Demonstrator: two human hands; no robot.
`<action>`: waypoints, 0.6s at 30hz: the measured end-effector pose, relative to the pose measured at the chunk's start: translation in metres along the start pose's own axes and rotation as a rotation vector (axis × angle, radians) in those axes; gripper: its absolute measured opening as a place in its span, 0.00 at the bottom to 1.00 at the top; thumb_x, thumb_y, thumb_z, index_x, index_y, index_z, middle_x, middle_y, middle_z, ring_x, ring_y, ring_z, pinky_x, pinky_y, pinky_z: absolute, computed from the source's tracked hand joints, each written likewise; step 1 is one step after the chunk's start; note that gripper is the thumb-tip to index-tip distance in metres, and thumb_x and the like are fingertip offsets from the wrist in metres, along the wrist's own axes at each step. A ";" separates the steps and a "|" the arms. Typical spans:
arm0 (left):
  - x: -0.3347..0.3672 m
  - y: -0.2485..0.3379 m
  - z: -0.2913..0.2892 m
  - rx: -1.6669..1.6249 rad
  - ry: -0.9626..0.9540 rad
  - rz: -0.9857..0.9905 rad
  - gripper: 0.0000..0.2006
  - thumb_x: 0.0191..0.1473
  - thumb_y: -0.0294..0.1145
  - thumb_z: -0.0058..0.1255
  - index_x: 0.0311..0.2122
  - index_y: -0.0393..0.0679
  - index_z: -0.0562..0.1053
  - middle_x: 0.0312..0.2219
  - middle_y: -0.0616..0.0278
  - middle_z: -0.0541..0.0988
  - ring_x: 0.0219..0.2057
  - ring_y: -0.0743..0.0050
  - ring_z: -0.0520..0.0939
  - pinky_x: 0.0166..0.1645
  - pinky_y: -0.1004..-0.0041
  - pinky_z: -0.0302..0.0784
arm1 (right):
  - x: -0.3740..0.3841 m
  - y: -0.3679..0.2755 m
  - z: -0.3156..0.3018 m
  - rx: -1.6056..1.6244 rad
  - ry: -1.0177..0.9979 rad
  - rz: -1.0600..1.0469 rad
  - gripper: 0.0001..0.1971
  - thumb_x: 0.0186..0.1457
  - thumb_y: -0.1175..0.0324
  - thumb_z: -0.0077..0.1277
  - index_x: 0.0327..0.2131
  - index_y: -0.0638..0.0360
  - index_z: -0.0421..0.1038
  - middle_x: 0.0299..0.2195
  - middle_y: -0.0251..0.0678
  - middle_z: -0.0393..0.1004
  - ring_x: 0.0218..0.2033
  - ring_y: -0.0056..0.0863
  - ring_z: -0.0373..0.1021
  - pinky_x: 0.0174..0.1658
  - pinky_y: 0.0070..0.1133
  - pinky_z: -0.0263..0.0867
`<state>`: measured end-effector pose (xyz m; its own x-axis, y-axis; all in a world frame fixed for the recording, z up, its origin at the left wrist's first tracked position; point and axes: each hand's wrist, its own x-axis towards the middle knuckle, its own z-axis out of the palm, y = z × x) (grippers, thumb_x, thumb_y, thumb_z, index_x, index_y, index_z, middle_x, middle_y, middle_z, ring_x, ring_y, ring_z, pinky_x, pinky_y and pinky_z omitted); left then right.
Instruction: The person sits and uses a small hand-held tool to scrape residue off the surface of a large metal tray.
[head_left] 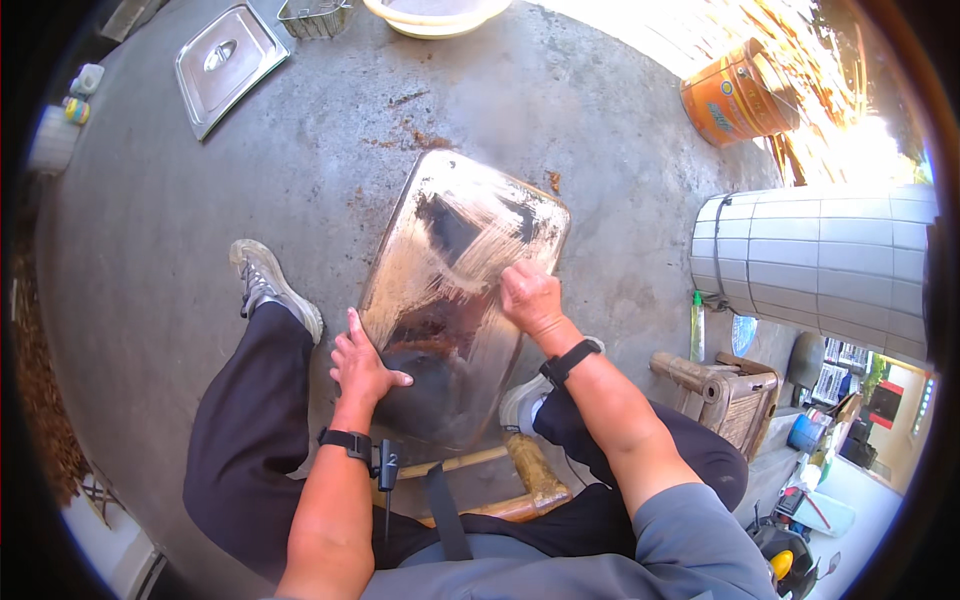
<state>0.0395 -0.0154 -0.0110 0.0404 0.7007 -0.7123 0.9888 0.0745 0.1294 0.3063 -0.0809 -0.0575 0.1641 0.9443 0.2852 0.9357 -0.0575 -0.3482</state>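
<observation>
A large rectangular metal tray (450,290), dirty and partly scrubbed bright, lies tilted on the concrete floor between my legs. My left hand (362,366) grips the tray's left edge near its lower corner, fingers over the rim. My right hand (530,295) is closed and pressed on the tray's surface near its right edge; whatever it holds is hidden under the fingers. Pale scrub marks spread out beside that hand. Both wrists wear black bands.
A metal lid with a handle (228,62) lies at the far left, a wire basket (316,16) and a pale basin (435,16) at the top. An orange bucket (738,92) and a tiled column (820,258) stand right. A low wooden stool (728,395) is beside my right leg.
</observation>
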 end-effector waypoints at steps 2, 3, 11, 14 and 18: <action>0.000 0.001 0.002 -0.008 -0.010 0.011 0.72 0.18 0.38 0.77 0.66 0.54 0.34 0.56 0.47 0.58 0.56 0.43 0.62 0.54 0.45 0.61 | 0.012 0.027 -0.006 -0.068 0.136 0.161 0.06 0.39 0.74 0.51 0.18 0.53 0.64 0.20 0.35 0.66 0.24 0.37 0.68 0.26 0.32 0.67; 0.002 0.001 0.002 -0.015 0.015 0.030 0.72 0.18 0.37 0.77 0.66 0.54 0.34 0.56 0.47 0.58 0.56 0.43 0.62 0.54 0.45 0.61 | 0.022 0.038 -0.010 -0.071 0.189 0.203 0.05 0.40 0.75 0.51 0.18 0.53 0.65 0.22 0.36 0.68 0.25 0.37 0.69 0.25 0.32 0.67; 0.001 0.000 0.001 -0.018 0.017 0.012 0.73 0.18 0.37 0.77 0.66 0.55 0.34 0.57 0.47 0.57 0.57 0.43 0.61 0.55 0.45 0.60 | 0.006 -0.001 0.002 -0.074 0.039 0.084 0.06 0.40 0.72 0.51 0.17 0.51 0.64 0.20 0.35 0.63 0.24 0.36 0.66 0.27 0.32 0.67; 0.002 0.001 0.001 -0.035 0.009 0.030 0.73 0.18 0.37 0.77 0.66 0.55 0.34 0.57 0.47 0.57 0.57 0.43 0.61 0.55 0.45 0.60 | 0.017 0.025 -0.005 -0.106 0.163 0.247 0.06 0.41 0.73 0.49 0.17 0.52 0.64 0.20 0.35 0.65 0.24 0.36 0.67 0.27 0.34 0.67; 0.003 -0.002 0.003 -0.019 0.008 -0.003 0.72 0.18 0.37 0.77 0.66 0.54 0.34 0.57 0.46 0.56 0.57 0.43 0.61 0.55 0.45 0.60 | -0.005 -0.015 0.005 -0.009 -0.010 -0.005 0.07 0.39 0.74 0.51 0.17 0.52 0.63 0.18 0.35 0.61 0.23 0.35 0.66 0.30 0.34 0.67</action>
<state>0.0382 -0.0157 -0.0149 0.0362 0.7059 -0.7074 0.9860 0.0901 0.1404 0.2896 -0.0829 -0.0575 0.1558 0.9479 0.2779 0.9393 -0.0552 -0.3385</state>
